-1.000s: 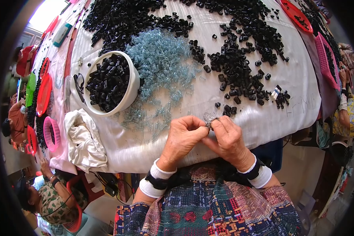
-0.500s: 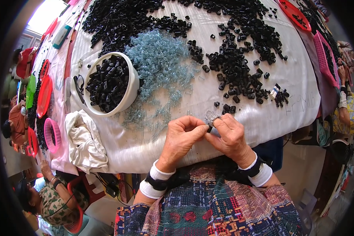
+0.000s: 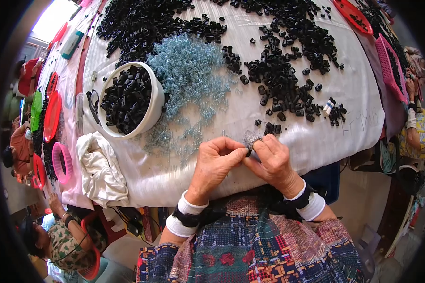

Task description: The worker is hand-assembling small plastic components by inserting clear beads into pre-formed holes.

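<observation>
At a tabletop (image 3: 288,155) draped in white cloth, a crumpled white rag (image 3: 100,170) and a white bowl (image 3: 157,101) of small black plastic parts sit beside a drift of pale blue wire springs (image 3: 189,70). Near the front edge, the left hand (image 3: 216,162) and right hand (image 3: 271,160) meet, fingertips touching, both pinched shut on one small black part (image 3: 249,149), mostly hidden between the thumbs; a glint of wire shows just above it. Such fiddly joining likely goes best with the piece held steady in one hand and pressed squarely, not twisted. More loose black parts (image 3: 283,80) lie scattered beyond.
</observation>
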